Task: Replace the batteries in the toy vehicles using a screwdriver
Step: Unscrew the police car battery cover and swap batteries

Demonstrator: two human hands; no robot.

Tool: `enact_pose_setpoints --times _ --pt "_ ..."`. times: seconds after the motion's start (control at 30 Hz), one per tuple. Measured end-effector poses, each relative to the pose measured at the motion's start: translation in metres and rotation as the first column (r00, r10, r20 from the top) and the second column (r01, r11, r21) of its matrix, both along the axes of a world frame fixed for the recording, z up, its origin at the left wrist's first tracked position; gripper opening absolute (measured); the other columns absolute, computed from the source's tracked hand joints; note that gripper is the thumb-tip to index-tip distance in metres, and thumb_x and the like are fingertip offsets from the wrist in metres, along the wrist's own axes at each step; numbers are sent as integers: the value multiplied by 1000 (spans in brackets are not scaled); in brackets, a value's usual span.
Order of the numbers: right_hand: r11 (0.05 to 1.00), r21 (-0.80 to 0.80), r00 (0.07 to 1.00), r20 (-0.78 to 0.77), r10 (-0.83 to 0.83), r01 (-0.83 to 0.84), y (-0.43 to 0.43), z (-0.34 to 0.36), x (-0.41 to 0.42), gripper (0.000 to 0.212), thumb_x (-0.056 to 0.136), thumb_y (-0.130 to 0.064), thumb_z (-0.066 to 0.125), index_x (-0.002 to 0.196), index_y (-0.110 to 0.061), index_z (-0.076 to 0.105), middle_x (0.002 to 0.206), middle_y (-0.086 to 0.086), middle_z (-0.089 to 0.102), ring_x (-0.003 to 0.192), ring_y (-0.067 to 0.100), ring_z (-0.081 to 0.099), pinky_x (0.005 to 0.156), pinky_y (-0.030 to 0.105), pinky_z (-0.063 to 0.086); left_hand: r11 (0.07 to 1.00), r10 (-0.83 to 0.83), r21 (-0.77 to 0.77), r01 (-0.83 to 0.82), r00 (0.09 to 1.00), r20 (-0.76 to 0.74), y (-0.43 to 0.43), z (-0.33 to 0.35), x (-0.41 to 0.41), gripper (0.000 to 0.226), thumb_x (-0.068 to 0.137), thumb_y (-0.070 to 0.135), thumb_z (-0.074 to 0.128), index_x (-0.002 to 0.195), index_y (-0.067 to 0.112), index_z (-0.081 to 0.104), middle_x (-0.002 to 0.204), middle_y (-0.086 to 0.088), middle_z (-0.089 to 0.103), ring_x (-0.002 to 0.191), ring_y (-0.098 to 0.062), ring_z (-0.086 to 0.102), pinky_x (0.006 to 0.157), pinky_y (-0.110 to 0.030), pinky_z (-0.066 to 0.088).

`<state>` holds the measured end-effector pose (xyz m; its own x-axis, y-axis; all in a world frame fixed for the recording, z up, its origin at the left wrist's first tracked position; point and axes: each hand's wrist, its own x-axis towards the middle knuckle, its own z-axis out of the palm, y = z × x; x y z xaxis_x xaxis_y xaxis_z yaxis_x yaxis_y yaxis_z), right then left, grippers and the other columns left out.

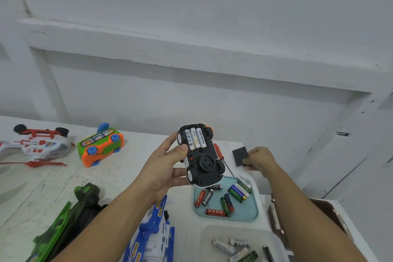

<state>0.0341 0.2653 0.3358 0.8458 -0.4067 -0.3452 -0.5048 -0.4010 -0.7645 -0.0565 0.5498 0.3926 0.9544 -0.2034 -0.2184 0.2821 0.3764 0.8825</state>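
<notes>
Holds toy car (pixel 206 162) upturned above bench (pixel 138 155) in left grip (pixel 165 168), with open bay and three seated cells (pixel 195 138); pinches black cover (pixel 239 155) in right grip (pixel 259 158); risks spilling cells if tilted before closing

We see the toy car (pixel 201 155) belly-up, three white batteries (pixel 195 138) seated in its open bay; the red-handled screwdriver (pixel 220 153) lies just behind it, the black cover (pixel 240 156) nearby.
</notes>
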Motion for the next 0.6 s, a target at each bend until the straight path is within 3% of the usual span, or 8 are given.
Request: enact_pose_setpoints --times 0.1,0.23,0.43,0.6 --pt "963 270 986 158 -49 5 2 32 -7 24 80 18 64 89 -1 53 94 22 63 70 27 65 54 25 58 1000 6 -1 -6 1000 -6 0 0 1 39 97 15 56 129 38 54 112 -6 73 82 -39 73 63 -45 62" --pt "886 440 943 333 -11 -145 23 83 -28 21 82 14 65 95 0 59 87 16 68 71 23 69 58 21 57 1000 3 3 -3 1000 -8 -3 -1 0 39 97 16 57 129 38 53 114 -5 72 82 -39 73 64 -46 62" --pt "791 447 870 449 206 -418 69 124 -69 29 79 16 66 103 -1 62 72 12 67 59 21 67 59 26 58 1000 11 3 -11 1000 -13 -7 -1 -2 35 96 15 57 121 40 57 110 -3 73 77 -35 74 59 -42 61" --pt "793 413 875 386 292 -447 92 117 -81 30 78 12 70 101 -5 63 69 10 66 54 22 65 63 34 53 1000 22 12 -22 1000 2 -8 -1 -5 41 96 16 58 131 38 52 114 0 71 78 -34 74 58 -40 61"
